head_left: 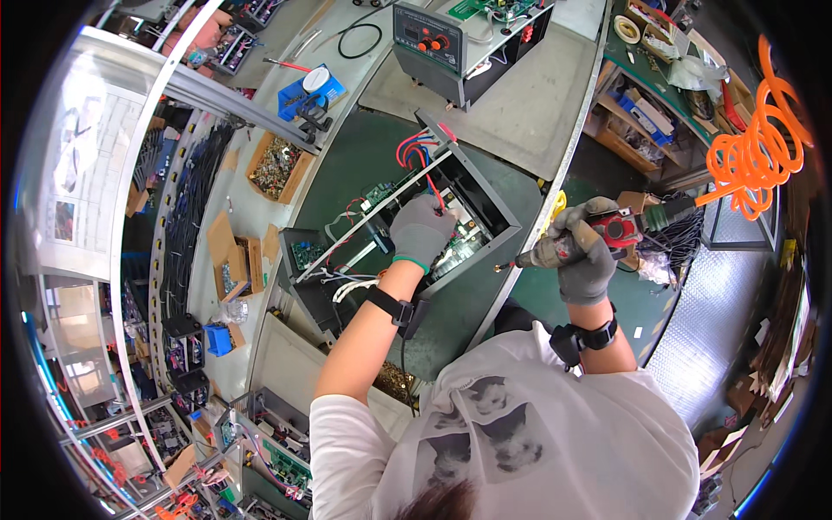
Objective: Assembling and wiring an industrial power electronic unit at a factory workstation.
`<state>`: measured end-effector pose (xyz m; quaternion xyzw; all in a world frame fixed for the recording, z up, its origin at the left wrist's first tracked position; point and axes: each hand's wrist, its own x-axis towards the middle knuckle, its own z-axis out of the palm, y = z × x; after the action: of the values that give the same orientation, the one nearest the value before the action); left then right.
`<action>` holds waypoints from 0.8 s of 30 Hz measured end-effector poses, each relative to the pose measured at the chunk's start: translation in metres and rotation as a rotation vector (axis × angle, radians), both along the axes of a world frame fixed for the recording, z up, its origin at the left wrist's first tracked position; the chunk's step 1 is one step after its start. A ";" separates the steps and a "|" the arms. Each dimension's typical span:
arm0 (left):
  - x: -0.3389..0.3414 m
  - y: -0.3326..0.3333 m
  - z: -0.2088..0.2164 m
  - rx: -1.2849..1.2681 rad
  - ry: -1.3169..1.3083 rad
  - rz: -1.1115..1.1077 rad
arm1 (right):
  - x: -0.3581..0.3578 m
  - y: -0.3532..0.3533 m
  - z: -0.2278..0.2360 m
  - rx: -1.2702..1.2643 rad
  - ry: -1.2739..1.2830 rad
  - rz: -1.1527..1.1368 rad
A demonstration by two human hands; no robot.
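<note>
My left hand point(421, 228), in a grey glove, reaches into an open metal equipment case point(496, 201). Its fingers are closed at the end of a red cable point(433, 184); the exact contact is partly hidden. Close beside the fingers lies a pale circuit board point(469, 245) with metal parts. In my gloved right hand point(587, 260) is a red and grey air screwdriver point(617, 229), held right of the case. Its tip points left and is apart from the case. An orange coiled hose point(744, 165) runs from its back end. White wires point(354, 288) hang at the case's near side.
A finished-looking unit point(429, 43) with orange connectors stands beyond the case on the line. Left are a cardboard box of screws point(279, 169), a blue bin point(293, 101) and an opened carton point(232, 260). Another open unit point(273, 442) sits at lower left.
</note>
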<state>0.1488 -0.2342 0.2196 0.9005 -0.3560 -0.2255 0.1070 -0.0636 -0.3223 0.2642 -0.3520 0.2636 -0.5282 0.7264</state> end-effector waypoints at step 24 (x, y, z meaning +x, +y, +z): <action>0.029 -0.041 0.018 0.393 -0.454 -0.838 | -0.024 -0.004 -0.004 0.023 0.008 -0.035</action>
<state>0.1778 -0.2750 0.2371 0.7099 -0.6514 -0.1104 -0.2440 -0.0875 -0.3262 0.2600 -0.3411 0.2784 -0.5364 0.7200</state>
